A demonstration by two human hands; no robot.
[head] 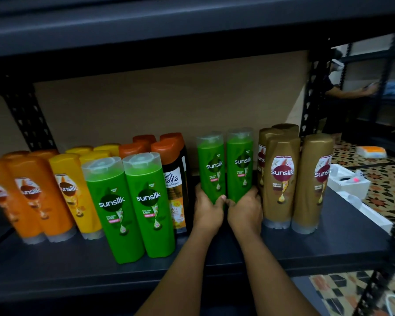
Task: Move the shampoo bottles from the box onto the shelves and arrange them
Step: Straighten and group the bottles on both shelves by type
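A second person (335, 96) stands by another rack (374, 92) over patterned floor tiles (383, 185).

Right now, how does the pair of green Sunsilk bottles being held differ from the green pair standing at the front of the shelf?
The held pair of green clear-capped Sunsilk bottles sits deep on the dark shelf, gripped low by the left hand and right hand; the front pair of green Sunsilk bottles stands free near the edge, untouched. The held pair stands between black and gold bottles; the front pair stands before yellow and black ones. Both pairs share colour, caps and labels.
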